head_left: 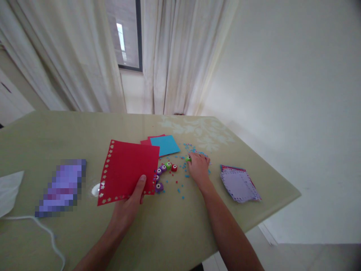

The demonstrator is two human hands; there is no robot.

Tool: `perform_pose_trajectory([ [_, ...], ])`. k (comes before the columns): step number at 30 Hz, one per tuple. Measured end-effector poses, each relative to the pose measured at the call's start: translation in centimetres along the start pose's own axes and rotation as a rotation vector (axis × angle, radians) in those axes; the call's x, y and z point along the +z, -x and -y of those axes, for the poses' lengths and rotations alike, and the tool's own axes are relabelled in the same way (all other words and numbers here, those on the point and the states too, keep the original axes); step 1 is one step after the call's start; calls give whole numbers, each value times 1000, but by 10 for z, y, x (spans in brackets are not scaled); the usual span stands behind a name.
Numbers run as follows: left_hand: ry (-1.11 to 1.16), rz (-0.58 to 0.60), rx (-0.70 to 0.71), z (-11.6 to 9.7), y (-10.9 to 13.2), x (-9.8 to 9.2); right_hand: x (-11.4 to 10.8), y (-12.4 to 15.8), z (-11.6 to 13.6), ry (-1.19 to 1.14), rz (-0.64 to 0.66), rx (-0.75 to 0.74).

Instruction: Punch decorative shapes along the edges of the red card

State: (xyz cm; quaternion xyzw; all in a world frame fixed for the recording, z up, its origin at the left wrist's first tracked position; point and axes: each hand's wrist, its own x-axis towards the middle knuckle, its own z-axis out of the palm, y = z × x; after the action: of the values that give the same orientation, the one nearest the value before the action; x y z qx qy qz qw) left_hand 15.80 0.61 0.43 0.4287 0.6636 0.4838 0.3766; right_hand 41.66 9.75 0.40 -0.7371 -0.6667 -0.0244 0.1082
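My left hand [129,207] grips a sheet of red paper [129,165] by its lower right part, thumb on top. Small shapes are punched along the paper's left, bottom and right edges. Over on the right, my right hand [199,169] is closed around a small green craft punch [188,159] on the table, mostly hidden by the fingers. Between the hands, several small craft punches stand in a curved row, among them a red punch [174,168], a green punch [168,165] and a purple punch [159,187]. Blue and red paper bits [180,191] lie scattered around.
Behind the red sheet lies blue paper [166,145] on more red paper. At right is a stack of punched sheets [239,184], light purple on top. A blurred purple item [63,186], a white cable [50,231] and white material [9,192] lie at left on the table [93,244].
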Motion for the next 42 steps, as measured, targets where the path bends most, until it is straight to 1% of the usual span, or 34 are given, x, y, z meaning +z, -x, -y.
perform_pose_trajectory([
  [3,-4,-16,53,-5,1,1,-2,-2,-1,-17,8,-17],
  [5,0,-42,68,-9,2,1,-3,-3,-2,-94,-35,-34],
  [7,-9,-48,69,-12,3,1,-5,-2,-1,-296,-124,-70],
  [9,-27,-29,71,-13,3,0,-5,0,5,-636,-179,-92],
  [10,-36,-19,76,-13,3,0,-5,3,10,-833,-163,-89],
  [11,-45,-11,83,-13,3,0,-5,6,16,-1025,-115,-79],
  [13,-57,-3,95,-12,3,-1,-5,14,31,-1335,50,-59],
  [14,-60,-1,100,-11,3,-1,-6,19,38,-1437,133,-54],
  [16,-60,-4,116,-10,2,-2,-9,29,51,-1562,239,-40],
  [19,-63,-21,151,-7,0,-2,-14,39,63,-1641,338,-19],
  [22,-83,-17,176,-4,-2,-1,-16,43,66,-1657,390,-13],
  [29,-138,7,208,0,-2,0,-14,44,67,-1621,382,-40],
  [37,-139,-39,250,-1,-2,1,-11,46,64,-1575,370,-91],
  [42,-170,-38,269,0,-2,0,-9,46,63,-1526,348,-135],
])
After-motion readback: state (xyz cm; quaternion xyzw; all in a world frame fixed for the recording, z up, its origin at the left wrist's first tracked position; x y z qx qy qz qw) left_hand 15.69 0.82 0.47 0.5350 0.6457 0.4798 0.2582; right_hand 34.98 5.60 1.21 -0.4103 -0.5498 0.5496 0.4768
